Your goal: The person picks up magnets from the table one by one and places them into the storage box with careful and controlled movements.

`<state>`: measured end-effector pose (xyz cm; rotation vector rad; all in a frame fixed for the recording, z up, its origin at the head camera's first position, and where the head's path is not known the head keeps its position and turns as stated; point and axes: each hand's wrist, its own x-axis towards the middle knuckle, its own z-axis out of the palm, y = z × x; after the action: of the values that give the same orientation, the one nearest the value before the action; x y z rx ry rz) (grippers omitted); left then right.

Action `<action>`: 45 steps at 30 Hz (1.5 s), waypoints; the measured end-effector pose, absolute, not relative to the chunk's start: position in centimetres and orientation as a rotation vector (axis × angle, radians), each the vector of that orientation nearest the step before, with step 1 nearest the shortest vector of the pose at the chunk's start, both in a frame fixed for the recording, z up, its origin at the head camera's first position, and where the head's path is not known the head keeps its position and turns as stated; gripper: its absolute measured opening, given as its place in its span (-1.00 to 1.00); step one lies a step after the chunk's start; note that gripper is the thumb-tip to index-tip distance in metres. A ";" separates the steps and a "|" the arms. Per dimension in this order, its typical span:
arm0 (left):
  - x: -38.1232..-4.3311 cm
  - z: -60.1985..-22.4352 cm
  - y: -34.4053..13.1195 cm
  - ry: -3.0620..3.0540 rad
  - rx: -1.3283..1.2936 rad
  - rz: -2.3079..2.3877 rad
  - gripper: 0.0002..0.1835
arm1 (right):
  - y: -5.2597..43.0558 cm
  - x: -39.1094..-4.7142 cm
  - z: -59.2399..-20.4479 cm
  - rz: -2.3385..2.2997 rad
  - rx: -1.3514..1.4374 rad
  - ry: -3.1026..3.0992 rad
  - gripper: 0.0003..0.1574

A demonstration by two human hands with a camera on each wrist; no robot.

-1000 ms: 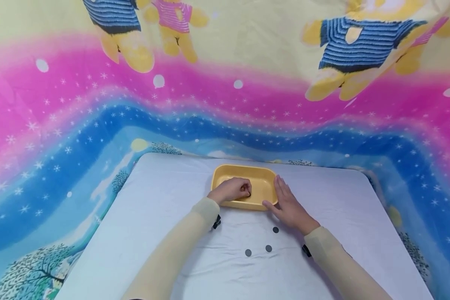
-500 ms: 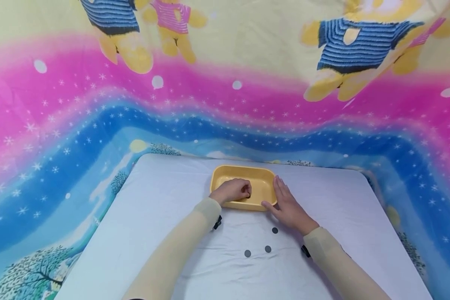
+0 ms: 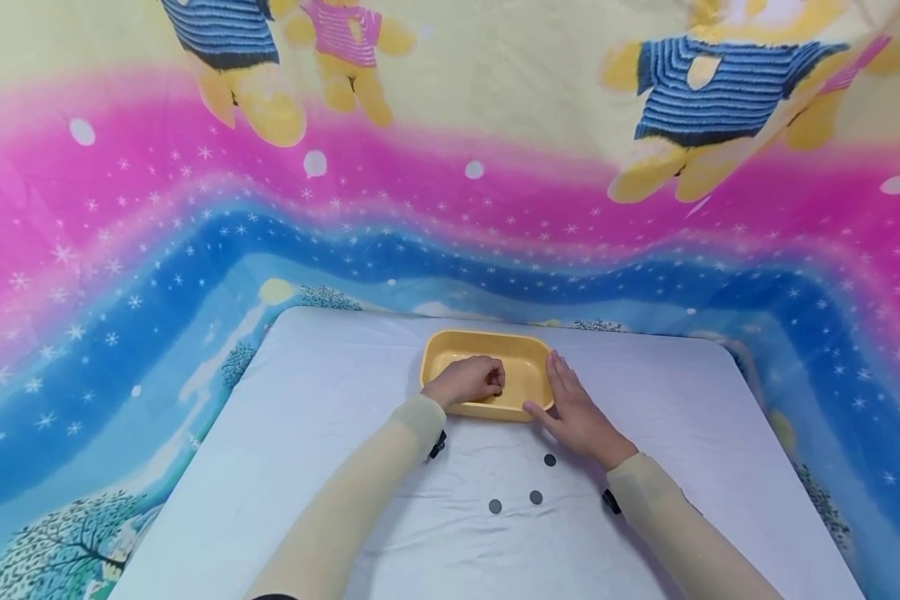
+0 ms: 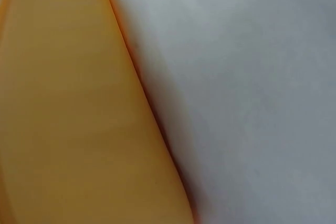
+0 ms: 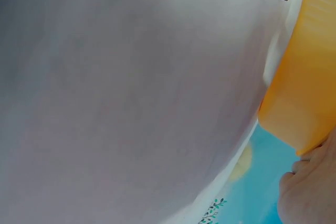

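A yellow rectangular tub (image 3: 525, 371) stands near the far edge of the white-covered table. My left hand (image 3: 465, 379) reaches over its near rim, fingers curled, and pinches a small dark disc (image 3: 498, 393) low inside. Most of that disc is hidden by the fingers. My right hand (image 3: 577, 412) rests on the tub's right end with straight fingers, the thumb at the near corner. The left wrist view is filled mainly by the tub's outer wall (image 4: 79, 103). In the right wrist view, part of the right hand (image 5: 310, 187) lies against the tub (image 5: 304, 87).
Three dark grey round discs lie on the cloth in front of the tub: one disc (image 3: 550, 460) nearer it, another disc (image 3: 536, 497) and a third disc (image 3: 495, 507) closer to me. A printed curtain (image 3: 450, 208) hangs behind the white table (image 3: 307, 392).
My left hand has shifted very slightly inside the tub, and less of the dark disc shows at its fingertips. The right hand, tub and loose discs stay put.
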<state>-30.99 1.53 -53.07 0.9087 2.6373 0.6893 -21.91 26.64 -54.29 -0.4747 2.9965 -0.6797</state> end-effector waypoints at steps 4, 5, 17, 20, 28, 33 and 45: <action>-30.9 -52.9 1.5 2.650 0.912 0.678 -0.94 | 26.6 -21.9 -54.3 -0.681 -0.478 2.998 0.36; -30.8 -52.9 1.5 2.656 0.915 0.678 -0.94 | 26.6 -21.9 -54.3 -0.679 -0.479 2.999 0.36; -30.3 -52.1 0.7 2.688 0.891 0.740 -0.94 | 26.6 -21.8 -54.3 -0.680 -0.486 3.004 0.36; -30.0 -51.4 0.2 2.720 0.909 0.742 -0.93 | 26.5 -21.8 -54.3 -0.672 -0.484 3.011 0.36; -28.8 -49.8 -1.9 2.850 0.917 0.714 -0.89 | 26.6 -22.0 -54.3 -0.672 -0.486 3.011 0.37; -28.3 -49.7 -4.0 2.947 0.885 0.683 -0.75 | 26.6 -21.9 -54.4 -0.685 -0.496 3.010 0.36; -27.5 -50.7 -8.3 3.040 0.778 0.706 -0.32 | 26.6 -21.8 -54.2 -0.701 -0.513 3.014 0.36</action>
<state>-27.49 -8.29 -50.74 0.7782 3.0402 0.7060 -21.78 26.57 -54.16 -0.5128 3.0143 -0.7013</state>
